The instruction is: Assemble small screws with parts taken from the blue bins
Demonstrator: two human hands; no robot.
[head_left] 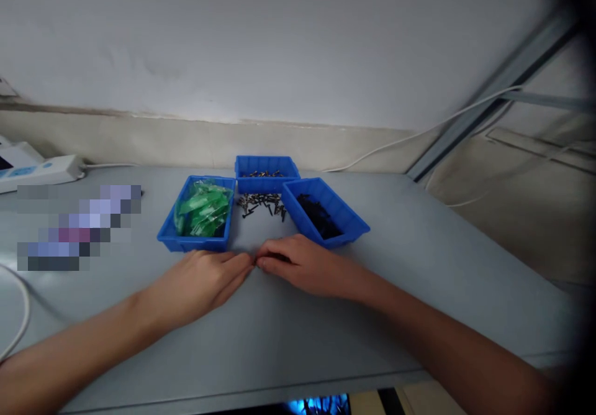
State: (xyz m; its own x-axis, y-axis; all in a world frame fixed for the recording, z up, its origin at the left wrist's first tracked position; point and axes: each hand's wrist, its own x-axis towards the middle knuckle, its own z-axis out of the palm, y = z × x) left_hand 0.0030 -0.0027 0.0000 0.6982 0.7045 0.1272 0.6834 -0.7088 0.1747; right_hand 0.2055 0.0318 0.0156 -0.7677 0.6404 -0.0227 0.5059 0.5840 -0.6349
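Observation:
My left hand (209, 280) and my right hand (298, 264) meet fingertip to fingertip above the grey table, in front of the blue bins. Both are closed in a pinch; whatever is between the fingers is too small to make out. A left blue bin (171, 241) holds green plastic bags (205, 209). The right blue bin (347, 213), set at an angle, has small black parts (319, 216) in it. At the back, another blue bin (267, 185) contains small brass-coloured pieces (265, 174). Loose screws (263, 200) lie between the bins.
On the left are a white power strip (56, 169), a blurred-out object (79, 228) and a white cable (25, 306). A wall (279, 48) stands behind the table (261, 346). A metal frame post (456, 135) rises at the right, with a thin cable (395, 143) beside it.

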